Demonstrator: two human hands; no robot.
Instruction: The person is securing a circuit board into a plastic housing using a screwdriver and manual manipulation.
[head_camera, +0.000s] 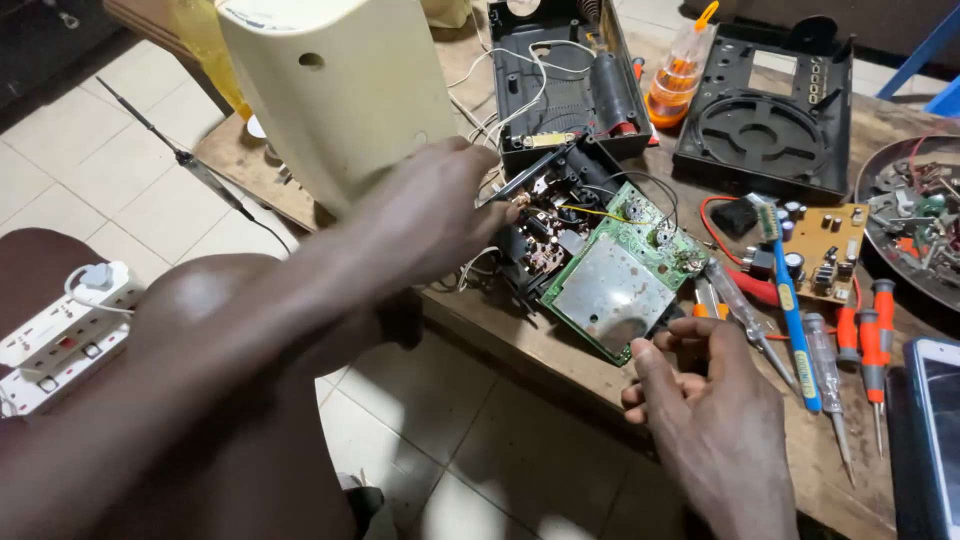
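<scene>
My left hand (440, 205) holds a thin dark soldering iron (528, 180), its tip at the black inner chassis (545, 235) of an opened radio. A green circuit board (620, 275) with a bare metal patch is folded out beside the chassis, wires still attached. My right hand (705, 385) pinches the near corner of that green board between thumb and fingers. The radio's black back shell (570, 80) lies just beyond, with white wires trailing out of it.
A cream plastic housing (335, 85) stands at the back left. On the wooden bench (520, 345): an orange oil bottle (678, 75), a black front cover (765, 115), a tan circuit board (825, 250), a blue toothbrush (790, 300), several screwdrivers (865, 345), a parts dish (915, 220), a phone (935, 430). A white power strip (60, 340) sits left.
</scene>
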